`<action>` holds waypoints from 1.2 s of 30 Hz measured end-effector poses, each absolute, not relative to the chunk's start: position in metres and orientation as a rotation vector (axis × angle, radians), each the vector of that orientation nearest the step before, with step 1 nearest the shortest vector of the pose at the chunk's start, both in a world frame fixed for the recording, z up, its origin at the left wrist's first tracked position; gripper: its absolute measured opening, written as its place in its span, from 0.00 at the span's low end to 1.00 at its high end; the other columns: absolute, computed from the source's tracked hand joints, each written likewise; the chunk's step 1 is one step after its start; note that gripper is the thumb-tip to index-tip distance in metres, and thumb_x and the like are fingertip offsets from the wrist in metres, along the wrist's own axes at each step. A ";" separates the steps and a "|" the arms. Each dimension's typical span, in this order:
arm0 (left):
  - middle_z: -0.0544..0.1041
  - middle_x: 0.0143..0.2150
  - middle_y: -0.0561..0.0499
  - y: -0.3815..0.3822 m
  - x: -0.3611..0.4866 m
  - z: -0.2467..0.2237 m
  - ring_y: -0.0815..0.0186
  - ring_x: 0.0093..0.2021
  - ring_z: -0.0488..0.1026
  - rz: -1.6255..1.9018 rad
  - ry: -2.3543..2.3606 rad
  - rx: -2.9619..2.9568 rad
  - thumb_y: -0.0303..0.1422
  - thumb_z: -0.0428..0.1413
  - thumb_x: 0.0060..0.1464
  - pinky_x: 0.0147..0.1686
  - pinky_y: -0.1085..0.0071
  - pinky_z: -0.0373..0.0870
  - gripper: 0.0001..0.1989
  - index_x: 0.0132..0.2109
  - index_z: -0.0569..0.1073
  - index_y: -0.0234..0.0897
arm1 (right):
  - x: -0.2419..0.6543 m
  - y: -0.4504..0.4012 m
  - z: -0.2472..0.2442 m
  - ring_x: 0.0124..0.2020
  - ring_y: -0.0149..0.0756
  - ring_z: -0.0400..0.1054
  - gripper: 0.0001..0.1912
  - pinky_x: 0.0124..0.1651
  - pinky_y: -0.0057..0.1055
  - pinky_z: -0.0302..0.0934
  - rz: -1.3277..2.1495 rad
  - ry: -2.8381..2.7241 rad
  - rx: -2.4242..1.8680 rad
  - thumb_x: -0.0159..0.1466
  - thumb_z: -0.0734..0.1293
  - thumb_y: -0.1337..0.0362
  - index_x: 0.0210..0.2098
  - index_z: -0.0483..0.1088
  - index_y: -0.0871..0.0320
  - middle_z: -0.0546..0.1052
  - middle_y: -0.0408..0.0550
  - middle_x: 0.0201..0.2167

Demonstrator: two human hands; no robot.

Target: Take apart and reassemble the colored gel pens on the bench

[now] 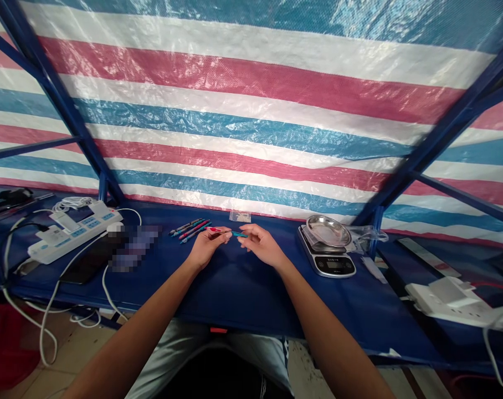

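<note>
My left hand (208,247) is closed on a slim red pen (214,229) above the blue tabletop (235,288). To its right, the fingers of my right hand (260,244) pinch a short teal piece (239,234), whose left end comes close to the fingertips of my left hand. Whether the red and teal parts are joined cannot be made out. Several pens (190,228) in dark, red and blue lie side by side just left of my left hand. A small clear bag (240,216) rests behind both hands.
A digital scale (334,265) with a round metal dish (328,230) stands at right, beside clear plastic bags (365,235). White power strips (75,233) with cables and a black phone (91,260) lie at left. Another power strip (451,302) is far right. Blue frame posts flank striped sheeting.
</note>
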State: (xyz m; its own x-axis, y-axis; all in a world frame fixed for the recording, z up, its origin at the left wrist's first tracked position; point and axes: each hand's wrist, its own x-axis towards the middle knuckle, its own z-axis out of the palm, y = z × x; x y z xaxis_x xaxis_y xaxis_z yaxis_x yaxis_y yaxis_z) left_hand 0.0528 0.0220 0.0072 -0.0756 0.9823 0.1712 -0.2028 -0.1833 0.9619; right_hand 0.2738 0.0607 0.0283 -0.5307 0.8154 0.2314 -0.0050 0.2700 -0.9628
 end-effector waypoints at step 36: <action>0.81 0.58 0.42 0.022 0.049 0.009 0.52 0.60 0.76 1.553 1.172 1.251 0.45 0.71 0.53 0.62 0.58 0.68 0.22 0.51 0.82 0.40 | 0.283 0.064 0.044 0.26 0.35 0.68 0.21 0.27 0.33 0.64 1.061 -1.492 -0.832 0.63 0.74 0.44 0.41 0.74 0.54 0.75 0.44 0.27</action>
